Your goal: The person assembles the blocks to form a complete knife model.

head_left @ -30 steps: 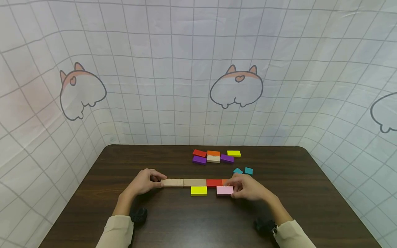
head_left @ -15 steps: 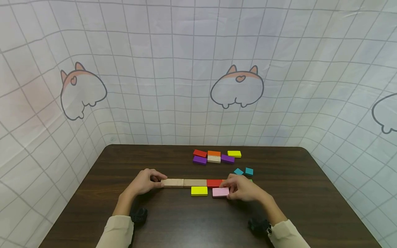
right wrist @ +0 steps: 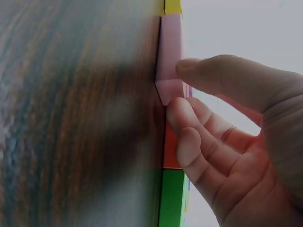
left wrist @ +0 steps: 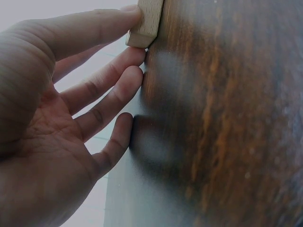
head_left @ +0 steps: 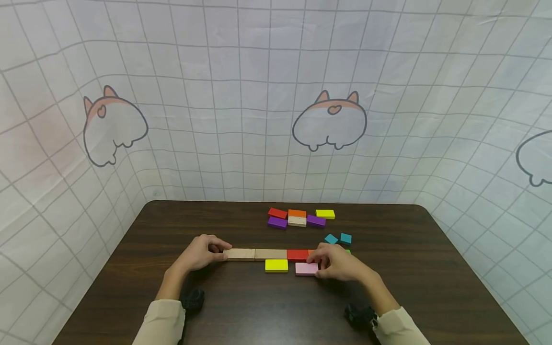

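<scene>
My left hand (head_left: 202, 251) pinches the left end of a plain wooden block (head_left: 239, 254), with the thumb on its near side in the left wrist view. That block starts a straight row, followed by a second wooden block (head_left: 270, 254), a red block (head_left: 297, 255), an orange block (right wrist: 171, 144) and a green block (right wrist: 171, 196). Just in front of the row, my right hand (head_left: 338, 262) holds a pink block (head_left: 306, 269) by its right end, its fingers overlapping the orange block. A yellow block (head_left: 276, 266) lies against the row's near side, left of the pink one.
Two small blue pieces (head_left: 331, 239) lie behind the right hand. Farther back is a loose group of blocks: red (head_left: 278, 213), orange (head_left: 297, 213), purple (head_left: 278, 223), wooden (head_left: 297, 221) and yellow (head_left: 325, 214). A patterned curtain (head_left: 241, 120) hangs behind the dark table (head_left: 241, 311).
My right hand has carried the pink block left and slightly toward me, opening a small gap from the row. The green block's end now shows. My left hand has stayed still.
</scene>
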